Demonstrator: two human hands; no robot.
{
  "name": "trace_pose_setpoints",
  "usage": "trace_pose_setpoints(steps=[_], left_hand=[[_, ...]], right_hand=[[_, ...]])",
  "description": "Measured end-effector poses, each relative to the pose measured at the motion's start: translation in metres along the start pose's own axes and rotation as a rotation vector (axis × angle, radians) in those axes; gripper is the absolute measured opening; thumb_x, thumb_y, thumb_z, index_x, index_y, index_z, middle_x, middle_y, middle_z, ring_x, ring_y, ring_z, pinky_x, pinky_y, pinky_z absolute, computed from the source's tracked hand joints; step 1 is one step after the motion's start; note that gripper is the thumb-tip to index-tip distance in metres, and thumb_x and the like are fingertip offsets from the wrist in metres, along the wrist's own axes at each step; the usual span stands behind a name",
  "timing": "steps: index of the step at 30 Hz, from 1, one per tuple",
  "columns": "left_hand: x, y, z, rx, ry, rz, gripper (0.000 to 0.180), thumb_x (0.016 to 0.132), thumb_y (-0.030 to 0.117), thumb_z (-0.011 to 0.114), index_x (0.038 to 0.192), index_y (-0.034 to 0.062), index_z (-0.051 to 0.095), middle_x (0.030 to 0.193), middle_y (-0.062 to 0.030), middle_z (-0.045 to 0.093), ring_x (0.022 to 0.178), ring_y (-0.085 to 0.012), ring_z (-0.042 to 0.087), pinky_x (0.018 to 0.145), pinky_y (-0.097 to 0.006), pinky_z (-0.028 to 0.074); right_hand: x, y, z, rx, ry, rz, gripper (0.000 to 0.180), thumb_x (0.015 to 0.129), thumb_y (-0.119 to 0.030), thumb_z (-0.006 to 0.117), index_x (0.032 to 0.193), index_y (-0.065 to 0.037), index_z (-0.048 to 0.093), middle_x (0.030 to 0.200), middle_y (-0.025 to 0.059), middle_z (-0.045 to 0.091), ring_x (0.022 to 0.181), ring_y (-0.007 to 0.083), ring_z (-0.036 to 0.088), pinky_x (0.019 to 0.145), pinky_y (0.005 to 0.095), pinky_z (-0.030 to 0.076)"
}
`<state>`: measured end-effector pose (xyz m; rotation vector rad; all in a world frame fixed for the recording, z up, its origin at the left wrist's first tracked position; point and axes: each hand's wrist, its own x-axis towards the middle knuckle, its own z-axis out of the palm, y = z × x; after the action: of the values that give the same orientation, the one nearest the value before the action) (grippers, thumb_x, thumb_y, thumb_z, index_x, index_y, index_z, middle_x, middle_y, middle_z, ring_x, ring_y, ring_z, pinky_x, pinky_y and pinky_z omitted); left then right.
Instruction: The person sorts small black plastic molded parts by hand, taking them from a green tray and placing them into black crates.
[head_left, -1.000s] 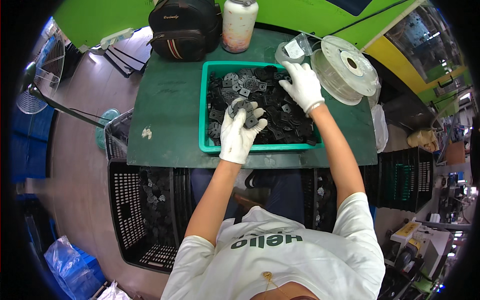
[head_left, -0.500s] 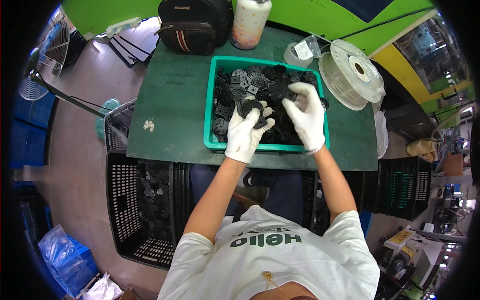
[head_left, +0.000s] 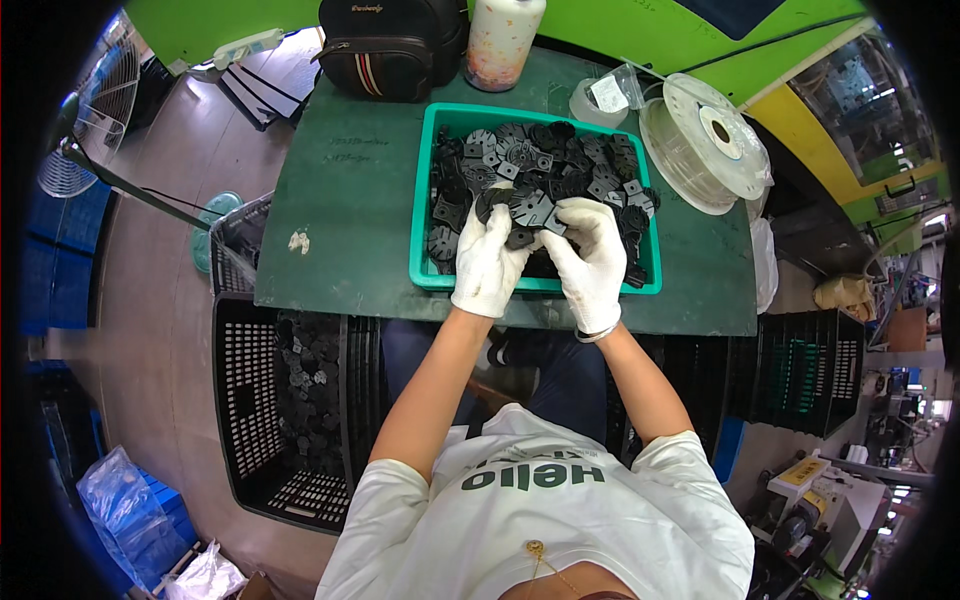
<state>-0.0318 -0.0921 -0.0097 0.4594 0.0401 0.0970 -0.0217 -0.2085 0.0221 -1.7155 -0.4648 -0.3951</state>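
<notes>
White cotton gloves cover both hands. Left hand (head_left: 487, 262) and right hand (head_left: 590, 262) sit side by side over the near half of a teal tray (head_left: 424, 190), fingers curled onto one flat black plastic part (head_left: 522, 207) held between them, just above the heap.

Black plastic parts (head_left: 570, 165): loose pile filling the tray, flat pieces with holes and notches.

Dark green table (head_left: 340, 200): carries the tray; small white scrap (head_left: 298, 240) lies near its left edge.

Far edge of table: black bag (head_left: 392, 45), white jar (head_left: 503, 38), roll of tape (head_left: 585, 100) with a small clear packet (head_left: 608, 92), all close behind the tray.

Right of tray: large clear spool (head_left: 705, 140), just beside the tray's far right corner.

Floor, person's left: black perforated crate (head_left: 290, 400) holding more dark parts, partly under the table edge. Blue plastic bag (head_left: 125, 500) farther out.
</notes>
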Motion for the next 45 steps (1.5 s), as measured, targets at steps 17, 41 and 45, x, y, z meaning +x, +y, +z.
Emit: trace_pose_setpoints(steps=[17,41,45], left_hand=[[-0.044,0.004,0.017,0.045,-0.048,0.037,0.054,0.080,-0.004,0.058,0.128,0.0049,0.035,0.112,-0.0142,0.052,0.101,-0.0221,0.054,0.089,-0.034,0.044],[-0.013,-0.014,0.006,-0.138,0.025,-0.307,0.023,0.090,0.014,0.056,0.108,0.0002,0.054,0.099,-0.0074,0.055,0.078,-0.0121,0.050,0.055,-0.018,0.042],[-0.017,-0.004,0.016,-0.114,-0.104,-0.180,0.030,0.085,-0.004,0.054,0.110,0.0115,0.049,0.093,-0.0071,0.050,0.068,-0.0102,0.043,0.051,-0.017,0.038]], right_hand=[[-0.041,-0.025,-0.005,-0.367,-0.042,-0.321,0.029,0.067,-0.004,0.073,0.091,-0.006,0.057,0.098,0.0124,0.058,0.085,0.0294,0.059,0.070,0.0356,0.048],[-0.343,0.067,-0.469,-0.271,1.662,0.310,0.021,0.074,-0.015,0.059,0.057,-0.006,0.051,0.056,-0.0001,0.049,0.049,0.0098,0.042,0.045,0.0287,0.034],[-0.321,0.024,-0.449,-1.267,0.521,1.616,0.030,0.087,-0.022,0.049,0.111,-0.005,0.055,0.103,0.0047,0.062,0.096,0.0219,0.059,0.079,0.0364,0.048]])
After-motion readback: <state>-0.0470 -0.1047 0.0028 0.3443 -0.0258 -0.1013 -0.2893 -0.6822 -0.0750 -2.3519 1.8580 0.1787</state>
